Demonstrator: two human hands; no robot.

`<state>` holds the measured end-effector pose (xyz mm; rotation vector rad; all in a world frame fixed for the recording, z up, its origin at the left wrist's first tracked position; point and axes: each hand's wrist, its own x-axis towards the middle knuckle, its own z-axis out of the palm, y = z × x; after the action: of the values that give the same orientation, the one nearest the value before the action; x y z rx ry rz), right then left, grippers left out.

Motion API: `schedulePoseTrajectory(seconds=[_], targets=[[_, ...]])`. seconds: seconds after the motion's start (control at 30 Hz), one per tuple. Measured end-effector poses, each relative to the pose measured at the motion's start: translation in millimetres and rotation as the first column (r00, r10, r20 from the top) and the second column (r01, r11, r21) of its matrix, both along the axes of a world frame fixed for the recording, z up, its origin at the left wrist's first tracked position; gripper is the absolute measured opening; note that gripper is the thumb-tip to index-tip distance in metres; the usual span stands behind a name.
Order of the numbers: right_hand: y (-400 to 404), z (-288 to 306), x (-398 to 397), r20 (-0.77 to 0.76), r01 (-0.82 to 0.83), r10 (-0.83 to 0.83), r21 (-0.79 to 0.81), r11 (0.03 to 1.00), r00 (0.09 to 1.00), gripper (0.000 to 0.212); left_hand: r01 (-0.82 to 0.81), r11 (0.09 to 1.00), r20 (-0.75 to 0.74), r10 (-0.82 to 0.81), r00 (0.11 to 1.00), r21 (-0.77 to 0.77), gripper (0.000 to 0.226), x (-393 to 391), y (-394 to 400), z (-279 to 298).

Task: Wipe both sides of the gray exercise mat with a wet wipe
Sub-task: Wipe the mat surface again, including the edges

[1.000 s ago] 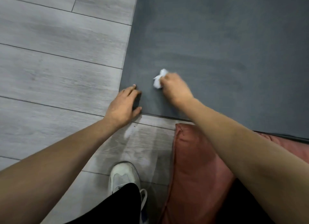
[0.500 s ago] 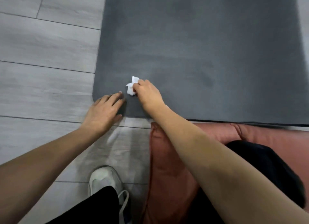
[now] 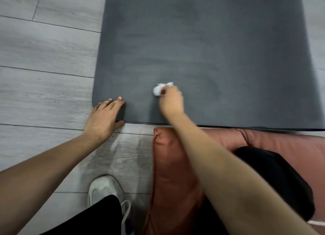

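A: Where does the gray exercise mat [image 3: 202, 46] lie?

B: Flat on the pale wood-look floor [image 3: 45, 46], filling the frame from about ten o'clock round to three o'clock. Its near edge runs across the middle, and its rounded near-left corner sits at about nine o'clock from centre.

A: And the hands?

B: The left hand [image 3: 103, 118] rests on that corner, fingers spread and flat on the mat, thumb down on the floor just off the near edge. It grips nothing; it lies open, pressing.

A: The right?

B: The right hand [image 3: 171, 101] is on the mat close to centre, fingers curled tight around a crumpled white wet wipe [image 3: 159, 89]. The wad pokes out at the hand's eleven o'clock side and touches the mat surface.

A: What is below?

B: A reddish-pink cushion [image 3: 172, 173] at five o'clock, its far edge just beside the mat's near edge, with a knee in black fabric on it. At six o'clock, a white sneaker [image 3: 103, 190] stands on the floor.
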<state>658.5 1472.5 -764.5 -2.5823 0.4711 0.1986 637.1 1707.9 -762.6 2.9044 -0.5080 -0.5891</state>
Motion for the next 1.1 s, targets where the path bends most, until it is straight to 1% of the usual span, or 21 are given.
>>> schedulePoseTrajectory(seconds=[0.07,0.1,0.17,0.2,0.27,0.33,0.37,0.43,0.47,0.5,0.53,0.57,0.63,0.67,0.77,0.8,0.83,0.9,0.97,1.03,1.1], targets=[[66.0,-0.8,-8.2,-0.036,-0.237,0.240,0.073,0.969,0.970,0.030,-0.050,0.998,-0.019,0.050,0.999,-0.024,0.085,-0.6,1.1,3.1],[82.0,-0.4,-8.8,-0.051,-0.325,0.329,0.073,0.943,0.943,0.033,-0.078,0.996,-0.019,0.077,0.997,-0.042,0.085,0.0,2.0,4.7],[73.3,-2.8,-4.7,-0.101,-0.416,0.415,0.017,0.909,0.904,0.036,-0.106,0.993,-0.024,0.105,0.994,-0.053,0.078,-0.1,3.1,7.6],[53.8,-3.9,-2.5,-0.115,-0.409,0.404,-0.025,0.912,0.908,0.035,-0.102,0.993,-0.024,0.101,0.995,-0.053,0.074,0.2,2.8,8.5],[0.0,-10.5,-0.4,-0.126,-0.285,0.270,-0.120,0.951,0.955,0.033,-0.105,0.992,-0.020,0.104,0.994,-0.063,0.070,1.0,2.2,7.6],[-70.7,-15.0,-3.5,-0.120,-0.023,-0.001,-0.202,0.979,0.993,0.030,-0.114,0.991,-0.020,0.113,0.993,-0.072,0.069,1.2,0.9,5.0],[-106.9,-12.9,-6.7,-0.120,0.116,-0.145,-0.217,0.969,0.982,0.028,-0.118,0.990,-0.018,0.117,0.993,-0.074,0.068,0.7,0.7,3.5],[-160.1,3.8,-16.7,-0.166,0.378,-0.408,-0.186,0.907,0.898,0.026,-0.123,0.990,-0.008,0.123,0.992,-0.070,0.067,-0.8,-0.2,2.0],[-170.0,11.1,-21.0,-0.196,0.450,-0.476,-0.161,0.878,0.858,0.027,-0.126,0.990,-0.002,0.126,0.992,-0.066,0.067,-1.2,-1.0,2.1],[-167.8,13.8,-22.7,-0.214,0.469,-0.485,-0.124,0.874,0.848,0.029,-0.126,0.990,-0.002,0.126,0.992,-0.065,0.067,-1.6,-1.7,2.4],[-151.3,16.1,-22.2,-0.229,0.440,-0.445,-0.076,0.895,0.866,0.032,-0.125,0.990,-0.003,0.125,0.992,-0.066,0.066,-2.1,-2.4,2.2],[-126.7,13.9,-20.7,-0.231,0.372,-0.368,-0.028,0.928,0.901,0.033,-0.125,0.990,-0.003,0.125,0.992,-0.065,0.066,-2.1,-2.8,1.6],[-59.2,7.0,-17.5,-0.234,0.151,-0.133,0.059,0.987,0.963,0.028,-0.133,0.989,-0.012,0.133,0.991,-0.067,0.066,-1.7,-2.7,1.6],[-20.7,3.2,-15.6,-0.232,0.025,-0.008,0.072,0.997,0.973,0.026,-0.137,0.988,-0.021,0.136,0.991,-0.073,0.067,-1.0,-1.5,1.2],[86.3,7.2,-14.8,-0.237,-0.276,0.285,0.072,0.958,0.929,0.022,-0.117,0.990,-0.059,0.112,0.992,-0.077,0.076,2.6,5.9,1.8],[110.0,6.2,-14.3,-0.242,-0.342,0.352,0.083,0.936,0.904,0.022,-0.105,0.992,-0.073,0.100,0.992,-0.071,0.082,4.0,9.4,1.9],[123.5,3.6,-13.9,-0.252,-0.369,0.378,0.086,0.926,0.891,0.023,-0.099,0.993,-0.085,0.094,0.992,-0.068,0.087,5.0,12.4,1.5],[124.4,-2.3,-8.7,-0.271,-0.316,0.328,0.089,0.945,0.905,0.026,-0.087,0.995,-0.095,0.081,0.992,-0.055,0.087,6.8,15.8,0.7],[89.6,-4.9,-9.0,-0.277,-0.219,0.227,0.059,0.974,0.934,0.030,-0.068,0.997,-0.085,0.065,0.994,-0.028,0.079,6.3,13.9,1.0],[19.3,-7.3,-19.2,-0.318,-0.123,0.106,-0.033,0.992,0.942,0.031,-0.027,1.000,-0.042,0.027,0.999,-0.010,0.070,5.3,5.6,1.4],[-70.1,-5.5,-36.9,-0.314,0.024,-0.083,-0.187,0.982,0.946,0.032,-0.023,0.999,-0.009,0.023,1.000,0.038,0.066,4.1,-1.9,2.9]])
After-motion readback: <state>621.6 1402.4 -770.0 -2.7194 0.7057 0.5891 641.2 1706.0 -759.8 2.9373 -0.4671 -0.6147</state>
